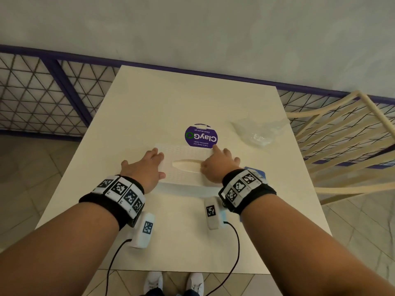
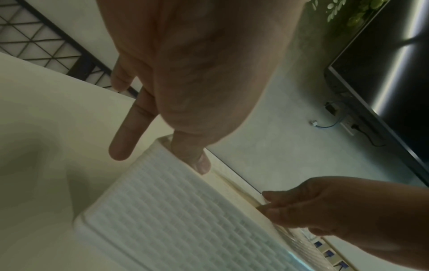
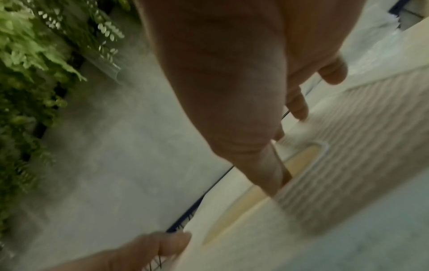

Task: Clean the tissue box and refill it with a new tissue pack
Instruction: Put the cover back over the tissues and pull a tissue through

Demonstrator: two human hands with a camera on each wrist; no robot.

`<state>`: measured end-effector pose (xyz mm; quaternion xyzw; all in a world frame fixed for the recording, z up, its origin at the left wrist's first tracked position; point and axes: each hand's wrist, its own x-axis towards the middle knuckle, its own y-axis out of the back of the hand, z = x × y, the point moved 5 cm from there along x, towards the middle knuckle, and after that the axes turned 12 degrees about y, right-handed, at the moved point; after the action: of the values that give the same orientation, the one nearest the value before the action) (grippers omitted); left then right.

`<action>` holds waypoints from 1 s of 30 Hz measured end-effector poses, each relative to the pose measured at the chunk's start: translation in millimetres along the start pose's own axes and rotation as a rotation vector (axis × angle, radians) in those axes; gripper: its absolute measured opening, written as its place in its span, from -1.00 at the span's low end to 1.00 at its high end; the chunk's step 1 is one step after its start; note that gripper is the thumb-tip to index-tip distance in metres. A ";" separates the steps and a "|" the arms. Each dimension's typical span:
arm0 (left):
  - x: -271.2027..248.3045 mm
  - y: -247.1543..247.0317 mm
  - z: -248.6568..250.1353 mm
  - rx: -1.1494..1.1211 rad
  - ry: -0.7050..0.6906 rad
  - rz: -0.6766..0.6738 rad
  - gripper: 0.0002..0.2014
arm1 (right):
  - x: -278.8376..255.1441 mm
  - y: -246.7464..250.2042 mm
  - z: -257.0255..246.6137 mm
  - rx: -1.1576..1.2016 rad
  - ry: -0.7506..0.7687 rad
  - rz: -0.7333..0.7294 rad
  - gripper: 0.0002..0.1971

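Note:
The white tissue box (image 1: 186, 154), with a ribbed top and an oval slot, lies flat mid-table. My left hand (image 1: 152, 165) rests on its left end. In the left wrist view the thumb lies on the box (image 2: 162, 210) and the index finger stays straight beside it. My right hand (image 1: 218, 162) covers the right end. In the right wrist view its thumb (image 3: 267, 174) dips into the slot of the box (image 3: 352, 146), and the other fingers reach over the far edge. No tissue shows in the slot.
A round purple ClayGo sign (image 1: 201, 135) stands just behind the box. Crumpled clear plastic (image 1: 258, 131) lies at the right rear of the white table (image 1: 171, 99). Something blue (image 1: 255, 170) peeks out behind my right wrist. A pale wooden chair (image 1: 342, 150) stands to the right.

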<state>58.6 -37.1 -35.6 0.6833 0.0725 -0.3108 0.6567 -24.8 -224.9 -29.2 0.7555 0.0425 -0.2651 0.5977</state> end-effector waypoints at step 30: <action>2.6 -2.7 1.6 -0.014 -0.002 0.039 -0.43 | 22.3 -21.6 -19.2 0.200 -0.135 0.101 -0.64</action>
<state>58.7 -39.1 -39.2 0.6796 0.0605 -0.2980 0.6676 -7.2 -206.7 -55.5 0.7929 -0.0623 -0.2877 0.5336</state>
